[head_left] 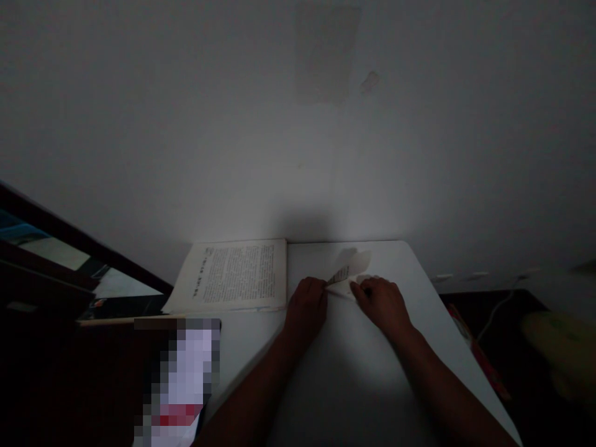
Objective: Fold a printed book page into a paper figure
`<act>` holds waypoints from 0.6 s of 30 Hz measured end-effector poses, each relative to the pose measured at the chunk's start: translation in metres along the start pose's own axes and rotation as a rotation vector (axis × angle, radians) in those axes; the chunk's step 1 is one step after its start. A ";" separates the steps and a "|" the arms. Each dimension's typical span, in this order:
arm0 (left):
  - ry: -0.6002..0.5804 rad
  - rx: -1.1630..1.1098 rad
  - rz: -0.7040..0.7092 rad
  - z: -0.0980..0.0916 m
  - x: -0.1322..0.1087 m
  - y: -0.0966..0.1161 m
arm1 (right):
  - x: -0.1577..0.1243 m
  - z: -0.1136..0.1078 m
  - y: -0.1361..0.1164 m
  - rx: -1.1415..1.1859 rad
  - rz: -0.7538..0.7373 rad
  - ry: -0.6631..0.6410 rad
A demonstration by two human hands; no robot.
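Near the far edge of the white table [246, 341], the person's left hand [306, 310] pinches the left tip of a folded, printed paper [343, 288]; the right hand [382, 304] grips its right side. At the far left corner lies a book [239, 273], its bold heading and dense lines too small to read, like the paper's print.

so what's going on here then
A person is handling a folded piece of printed paper over a white table. The left hand is at its pointed end, and the right hand pinches it farther right. The paper is partly folded, with some print showing. To the left, a book lies with a printed page facing up, near the wall. A pixelated object at the lower left can't be made out.
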State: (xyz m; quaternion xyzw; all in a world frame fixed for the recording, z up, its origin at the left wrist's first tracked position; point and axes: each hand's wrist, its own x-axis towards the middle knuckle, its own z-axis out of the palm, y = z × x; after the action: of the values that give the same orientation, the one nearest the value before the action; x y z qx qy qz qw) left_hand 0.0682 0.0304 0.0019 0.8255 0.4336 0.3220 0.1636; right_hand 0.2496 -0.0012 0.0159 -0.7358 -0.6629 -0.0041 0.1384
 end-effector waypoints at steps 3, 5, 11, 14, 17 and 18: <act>-0.037 0.043 0.085 0.002 -0.008 0.017 | 0.000 0.000 -0.001 -0.014 0.021 0.002; -0.093 0.105 0.117 0.005 -0.015 0.028 | 0.000 0.000 -0.001 -0.029 0.023 0.008; -0.174 0.275 0.095 0.015 -0.028 0.045 | 0.001 0.002 0.000 -0.040 0.020 0.000; -0.181 0.318 0.090 0.017 -0.030 0.044 | 0.001 0.002 0.000 -0.047 0.023 -0.002; -0.181 0.333 0.077 0.018 -0.031 0.044 | 0.001 0.003 0.000 -0.051 0.031 -0.004; -0.180 0.335 0.071 0.017 -0.031 0.045 | 0.001 0.003 -0.001 -0.050 0.034 -0.003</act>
State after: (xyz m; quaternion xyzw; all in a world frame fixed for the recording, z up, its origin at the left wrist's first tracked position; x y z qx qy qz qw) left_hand 0.0945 -0.0203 0.0017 0.8815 0.4352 0.1761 0.0506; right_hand 0.2488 0.0003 0.0134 -0.7501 -0.6502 -0.0174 0.1190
